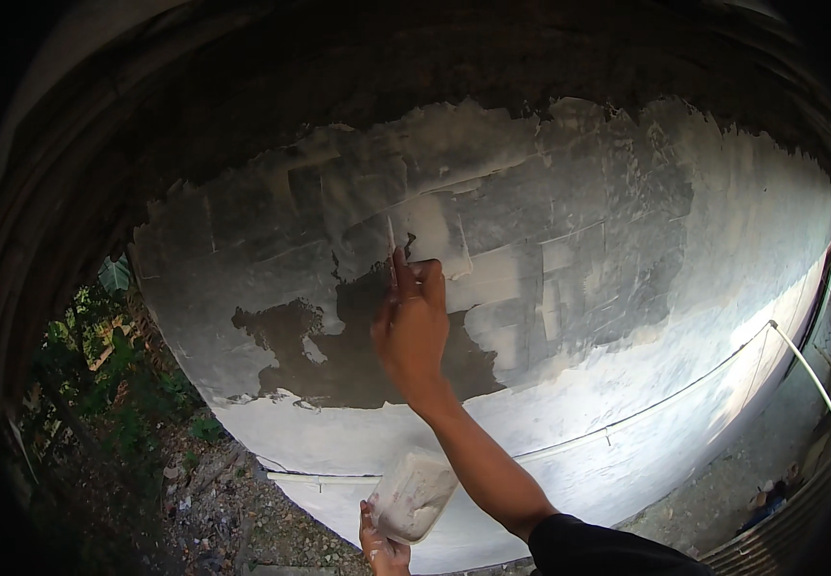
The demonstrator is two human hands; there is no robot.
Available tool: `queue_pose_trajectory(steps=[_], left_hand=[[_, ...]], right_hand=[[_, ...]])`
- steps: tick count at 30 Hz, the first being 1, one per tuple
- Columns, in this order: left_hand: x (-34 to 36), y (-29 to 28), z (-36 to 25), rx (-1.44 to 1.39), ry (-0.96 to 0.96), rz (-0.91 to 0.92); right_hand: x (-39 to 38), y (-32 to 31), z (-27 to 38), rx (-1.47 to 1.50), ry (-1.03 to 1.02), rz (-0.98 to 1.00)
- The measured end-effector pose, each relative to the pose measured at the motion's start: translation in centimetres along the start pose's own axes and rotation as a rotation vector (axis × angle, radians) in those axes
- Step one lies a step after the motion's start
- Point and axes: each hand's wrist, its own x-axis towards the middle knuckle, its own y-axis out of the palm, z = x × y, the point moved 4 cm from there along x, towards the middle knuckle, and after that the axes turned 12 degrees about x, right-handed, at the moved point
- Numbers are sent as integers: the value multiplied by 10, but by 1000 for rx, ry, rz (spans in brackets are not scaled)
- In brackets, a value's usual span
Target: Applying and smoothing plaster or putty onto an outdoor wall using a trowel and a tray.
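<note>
My right hand (413, 331) reaches up to the wall (588, 230), its fingers closed round a flat putty scraper (391, 235). Most of that tool is hidden by the fingers; a thin pale edge shows above them. Fresh light putty (430, 223) is smeared on the wall just above the hand. A darker bare patch (367, 370) lies behind and below it. Lower down, my left hand (384, 547) grips a white rectangular tub (415, 494), tilted and coated with putty.
A thin white pipe (569, 444) runs along the lower wall and bends down at the right (809, 374). Green plants (98, 384) and stony ground (233, 509) lie at the left. Corrugated sheeting (770, 538) is at the lower right. The wall's top is dark and uncoated.
</note>
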Motion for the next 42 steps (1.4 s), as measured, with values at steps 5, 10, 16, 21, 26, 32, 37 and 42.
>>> queue_pose_trajectory(steps=[5,10,16,21,26,32,37,42], left_hand=[[3,-22,-3,126,51,0],[-1,-33,-7,77,42,-15],[-11,-39,-16,67,105,-124],[-9,-40,-15,44,64,-99],[4,-51,-7,49,85,-76],[-3,-44,-1,83,24,-45],[-10,-47,-6,119,-27,-81],[4,-49,0,137,3,-68]], right_hand=[[11,-65,-62,-272,62,-206],[-12,14,-65,-389,11,-68],[-48,86,-22,-174,6,53],[-44,0,-34,123,76,67],[-44,-121,-107,-172,73,-250],[-52,-57,-122,-398,61,-150],[-76,11,-83,-126,64,30],[-89,-16,-74,130,51,120]])
